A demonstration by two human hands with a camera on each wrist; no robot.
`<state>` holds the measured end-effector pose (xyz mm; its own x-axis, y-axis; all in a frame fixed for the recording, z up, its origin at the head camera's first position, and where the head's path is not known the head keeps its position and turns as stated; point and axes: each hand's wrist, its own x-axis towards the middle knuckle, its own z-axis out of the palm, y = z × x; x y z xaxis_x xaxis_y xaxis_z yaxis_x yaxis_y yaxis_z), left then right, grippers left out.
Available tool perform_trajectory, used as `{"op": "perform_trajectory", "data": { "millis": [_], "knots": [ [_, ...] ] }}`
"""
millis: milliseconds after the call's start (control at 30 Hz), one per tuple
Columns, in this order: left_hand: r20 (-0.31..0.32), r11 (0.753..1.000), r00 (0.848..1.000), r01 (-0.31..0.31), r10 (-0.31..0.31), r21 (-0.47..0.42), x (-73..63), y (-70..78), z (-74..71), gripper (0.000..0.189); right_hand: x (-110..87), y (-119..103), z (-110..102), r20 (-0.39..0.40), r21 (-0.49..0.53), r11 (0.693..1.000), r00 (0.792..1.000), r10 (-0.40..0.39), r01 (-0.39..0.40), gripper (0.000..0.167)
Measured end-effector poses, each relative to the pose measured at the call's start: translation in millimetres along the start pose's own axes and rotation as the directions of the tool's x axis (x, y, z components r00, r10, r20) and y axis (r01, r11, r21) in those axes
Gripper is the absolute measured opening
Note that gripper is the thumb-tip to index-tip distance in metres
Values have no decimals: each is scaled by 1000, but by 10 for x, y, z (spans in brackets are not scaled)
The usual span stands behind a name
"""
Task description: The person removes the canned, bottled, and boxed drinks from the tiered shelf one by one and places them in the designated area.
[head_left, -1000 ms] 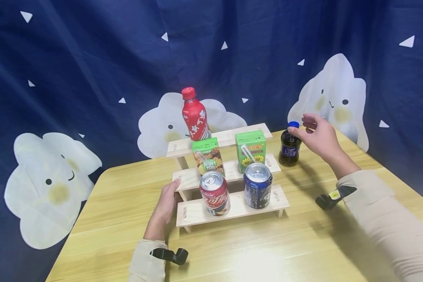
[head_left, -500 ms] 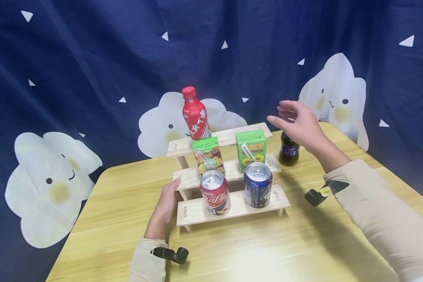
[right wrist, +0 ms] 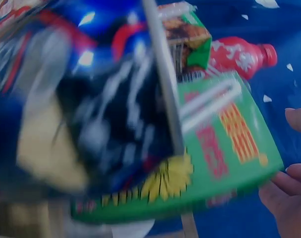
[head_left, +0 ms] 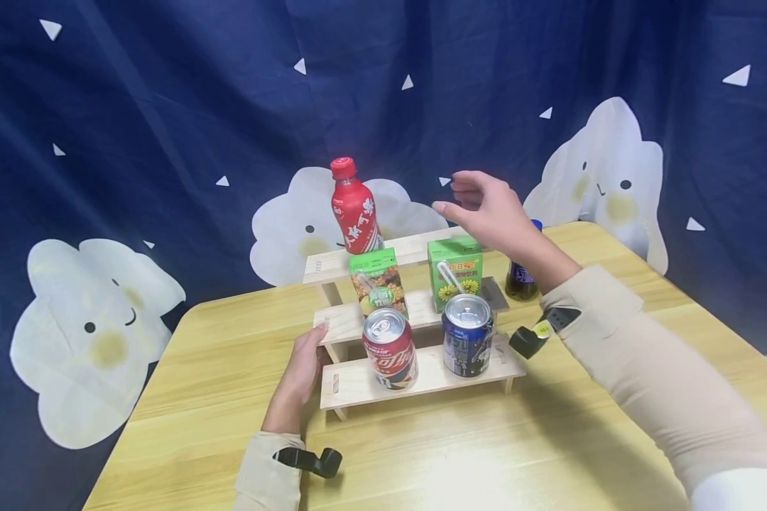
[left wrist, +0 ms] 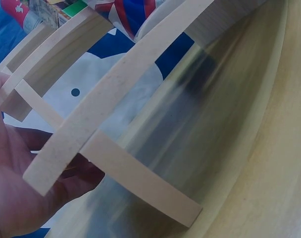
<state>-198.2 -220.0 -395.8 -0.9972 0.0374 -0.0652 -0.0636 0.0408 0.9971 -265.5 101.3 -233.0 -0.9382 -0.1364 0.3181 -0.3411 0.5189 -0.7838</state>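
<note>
My left hand grips the left end of a three-tier wooden display shelf, thumb on the middle tier and fingers around its side. In the left wrist view, the fingers curl behind the shelf's frame. My right hand is raised over the right end of the top tier, fingers loosely bent, holding nothing. Below it stands a green drink carton with yellow flowers on the middle tier. A dark soda bottle with a blue cap stands on the table, partly hidden by my right wrist.
A red bottle stands on the top tier's left. Another green-topped carton is on the middle tier. A red can and a blue can stand on the bottom tier. A blue curtain hangs behind the table.
My right hand has come away from the dark soda bottle and moved left and up over the shelf's top tier. The bottle stays put. My left hand keeps its grip.
</note>
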Motion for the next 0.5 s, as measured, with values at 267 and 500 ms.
{"op": "perform_trajectory", "data": {
  "millis": [267,500],
  "knots": [
    [0,1000,1000,2,-2,-5,5,27,5,48,122,-213,185,45,-15,999,998,-31,32,70],
    [-4,1000,1000,7,-7,3,-9,30,15,48,223,-349,324,71,-7,999,997,-32,33,69]
  ]
}}
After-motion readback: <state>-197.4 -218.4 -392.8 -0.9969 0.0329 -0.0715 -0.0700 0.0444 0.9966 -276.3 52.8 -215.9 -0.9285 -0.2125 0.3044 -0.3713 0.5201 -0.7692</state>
